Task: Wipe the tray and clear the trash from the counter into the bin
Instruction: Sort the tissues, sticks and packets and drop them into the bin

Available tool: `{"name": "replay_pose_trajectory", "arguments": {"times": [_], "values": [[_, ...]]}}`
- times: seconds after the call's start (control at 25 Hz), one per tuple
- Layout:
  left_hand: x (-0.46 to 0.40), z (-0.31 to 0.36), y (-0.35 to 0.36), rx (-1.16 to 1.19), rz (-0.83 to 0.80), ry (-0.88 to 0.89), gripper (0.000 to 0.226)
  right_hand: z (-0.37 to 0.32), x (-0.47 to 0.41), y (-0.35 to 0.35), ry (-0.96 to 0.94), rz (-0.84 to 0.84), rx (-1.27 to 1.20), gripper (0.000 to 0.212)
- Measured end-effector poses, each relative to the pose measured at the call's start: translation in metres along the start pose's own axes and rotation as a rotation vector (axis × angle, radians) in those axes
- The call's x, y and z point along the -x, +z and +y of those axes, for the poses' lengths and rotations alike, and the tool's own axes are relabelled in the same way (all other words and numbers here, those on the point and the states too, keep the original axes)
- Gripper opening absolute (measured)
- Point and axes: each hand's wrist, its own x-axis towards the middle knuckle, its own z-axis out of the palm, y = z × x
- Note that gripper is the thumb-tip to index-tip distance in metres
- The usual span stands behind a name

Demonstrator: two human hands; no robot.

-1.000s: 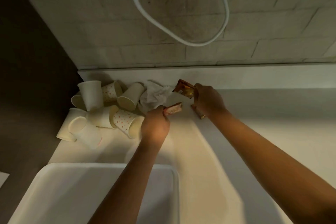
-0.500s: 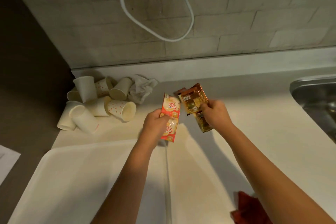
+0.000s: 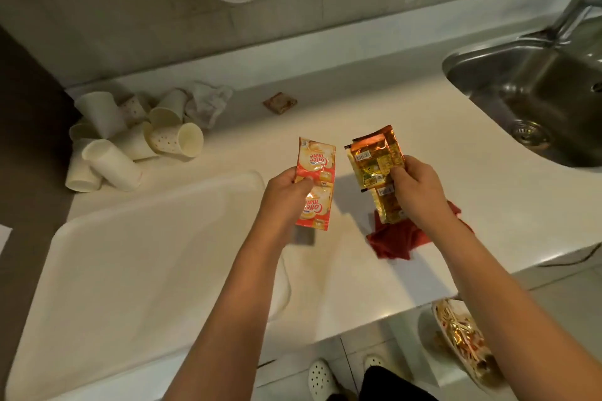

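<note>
bin: white bin [image 3: 462,340] on the tiled floor below the counter edge, under the right forearm; shiny gold and striped wrappers inside.
tray: white plastic tray [image 3: 130,270], rounded corners, raised rim, smooth and matte; lies left of and below the left fingers.
cloth: crumpled red cloth [image 3: 395,239] on the counter [image 3: 456,179], just under the right fingers.
left hand: left hand [image 3: 286,192] pinches a strip of glossy red-and-cream sachets [image 3: 314,184], thumb on the front, fingers curled behind; the strip hangs upright above the counter.
right hand: right hand [image 3: 420,189] grips a fanned bunch of crinkled gold foil sachets [image 3: 378,166], thumb on top; it sits just right of the red strip, not touching it.
beyond fingers: small brown square packet [image 3: 280,102] flat on the counter by the back ledge.
far left: pile of tipped paper cups [image 3: 130,140], some plain, some dotted; crumpled white tissue [image 3: 208,101] touches the pile's right side.
far right: stainless steel sink [image 3: 534,98], rounded basin with drain.
</note>
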Motion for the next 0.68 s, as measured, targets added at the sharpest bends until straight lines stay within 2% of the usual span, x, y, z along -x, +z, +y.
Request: {"name": "replay_pose_trajectory", "arguments": {"times": [0.36, 0.56, 0.68], "values": [[0.079, -0.029, 0.09, 0.072, -0.06, -0.002, 0.025, 0.076, 0.06, -0.086, -0.042, 0.107, -0.099, 0.021], [0.124, -0.061, 0.161, 0.022, -0.198, 0.02, 0.027, 0.152, 0.101, -0.144, 0.006, 0.332, -0.184, 0.016], [0.148, -0.096, 0.197, -0.032, -0.317, -0.061, 0.025, 0.209, 0.136, -0.174, 0.094, 0.424, -0.222, 0.015]]}}
